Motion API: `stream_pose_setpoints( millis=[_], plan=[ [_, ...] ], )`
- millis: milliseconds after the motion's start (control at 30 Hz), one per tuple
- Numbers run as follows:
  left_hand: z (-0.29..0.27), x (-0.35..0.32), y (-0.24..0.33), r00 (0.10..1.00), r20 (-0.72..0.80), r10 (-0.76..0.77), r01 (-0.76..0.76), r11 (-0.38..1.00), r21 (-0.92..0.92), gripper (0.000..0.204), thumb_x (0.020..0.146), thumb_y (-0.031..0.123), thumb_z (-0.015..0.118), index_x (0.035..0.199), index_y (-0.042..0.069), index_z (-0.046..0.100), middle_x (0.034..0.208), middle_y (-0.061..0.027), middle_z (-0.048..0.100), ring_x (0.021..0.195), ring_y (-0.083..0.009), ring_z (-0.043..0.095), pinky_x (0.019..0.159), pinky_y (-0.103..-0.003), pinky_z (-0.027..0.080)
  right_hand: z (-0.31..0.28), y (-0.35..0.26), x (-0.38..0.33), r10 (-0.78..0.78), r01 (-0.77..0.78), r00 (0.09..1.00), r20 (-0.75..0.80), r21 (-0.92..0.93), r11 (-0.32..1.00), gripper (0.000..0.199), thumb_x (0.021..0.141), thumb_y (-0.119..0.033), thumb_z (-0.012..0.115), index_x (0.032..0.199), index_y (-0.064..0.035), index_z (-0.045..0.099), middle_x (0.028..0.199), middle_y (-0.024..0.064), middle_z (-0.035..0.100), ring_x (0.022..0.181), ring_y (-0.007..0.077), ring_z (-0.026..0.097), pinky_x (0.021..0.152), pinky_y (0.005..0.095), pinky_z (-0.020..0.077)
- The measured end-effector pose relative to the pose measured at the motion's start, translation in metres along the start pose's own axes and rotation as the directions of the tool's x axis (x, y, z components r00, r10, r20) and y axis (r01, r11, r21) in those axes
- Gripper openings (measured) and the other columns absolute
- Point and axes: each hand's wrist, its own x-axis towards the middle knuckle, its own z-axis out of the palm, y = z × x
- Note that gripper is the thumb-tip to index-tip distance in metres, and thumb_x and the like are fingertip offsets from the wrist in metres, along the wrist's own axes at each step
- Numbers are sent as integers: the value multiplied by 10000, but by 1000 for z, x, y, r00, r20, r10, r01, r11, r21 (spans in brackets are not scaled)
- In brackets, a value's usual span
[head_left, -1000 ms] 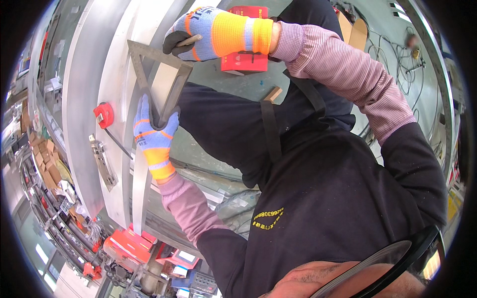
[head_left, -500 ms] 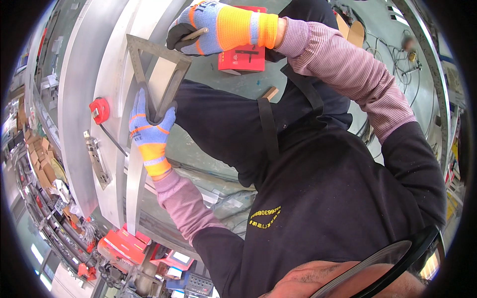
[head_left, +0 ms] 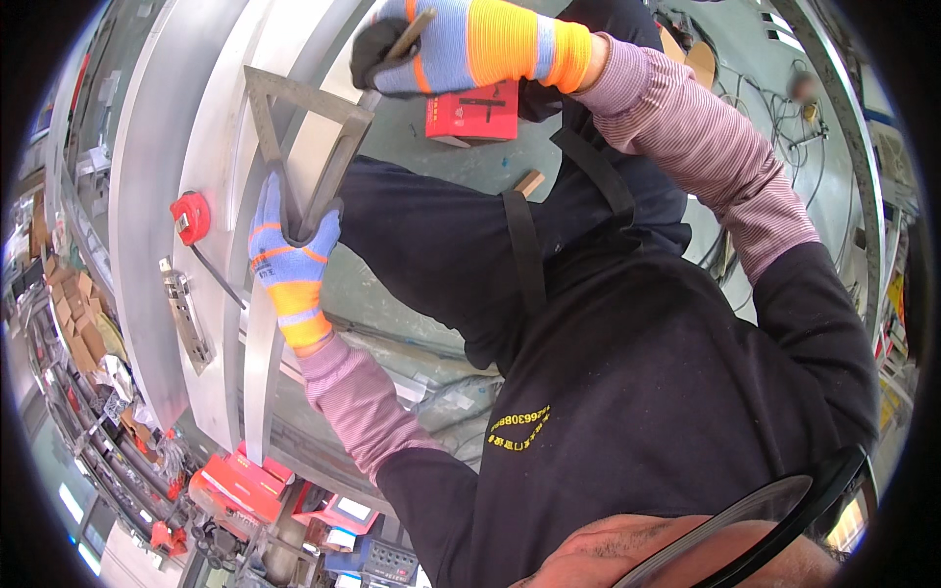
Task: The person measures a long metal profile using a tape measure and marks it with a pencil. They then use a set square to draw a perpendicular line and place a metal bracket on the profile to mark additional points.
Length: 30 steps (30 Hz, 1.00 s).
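Observation:
My left hand (head_left: 291,240), in a blue and orange work glove with dark fingertips, is closed round the lower corner of a grey metal triangle square (head_left: 341,162). The square lies against the pale metal profiles (head_left: 218,235). Off the square's upper right corner, my right hand (head_left: 431,49), gloved alike, is closed on a thin pencil-like stick (head_left: 410,35). Its fingers are folded and partly hidden by the glove. A red tape measure (head_left: 191,218) lies on the profiles left of my left hand, and a slotted metal lock plate (head_left: 184,314) lies below it.
Beyond my leg a red box (head_left: 473,116) stands on the floor, with a small wood block (head_left: 529,183) nearer. Cables (head_left: 784,147) lie at the far right. More red boxes (head_left: 240,485) and tools stand at lower left. Cartons (head_left: 78,318) lie at the left edge.
My right hand has moved up and to the right, away from the square, with the stick still in it. My left hand and the square have barely shifted.

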Motion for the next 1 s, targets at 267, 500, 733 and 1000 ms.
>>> stream_pose_setpoints(
  millis=[267,500,733,1000],
  plan=[
    [1,3,2,998,32,-53,53,999,11,813,670,253,877,1381,29,553,1301,-226,615,1152,-393,612,1001,-435,476,32,38,24,234,-232,972,-18,-236,944,444,810,-411,710,970,3,697,847,185,702,807,304,705,744,361,564],
    [-1,-2,0,1000,12,-27,27,1000,-7,800,670,253,876,1370,26,563,1303,-230,610,1158,-398,606,1005,-435,473,32,30,31,356,-317,925,136,-241,917,554,808,-509,697,1006,8,692,913,215,710,882,344,709,796,379,566],
    [0,0,3,1000,-2,-6,6,1000,19,796,669,255,879,1360,11,567,1309,-250,599,1175,-403,598,1011,-441,468,40,36,21,149,-136,984,96,-124,983,436,835,-446,680,1005,-45,716,956,180,723,892,334,703,828,378,557],
    [1,0,-1,1000,5,-22,22,1000,6,789,659,243,880,1344,-5,575,1301,-250,605,1183,-400,599,1018,-435,467,32,11,17,190,-137,966,176,-273,952,304,829,-329,659,1028,-109,724,898,164,702,837,322,695,789,377,556]
  ],
)
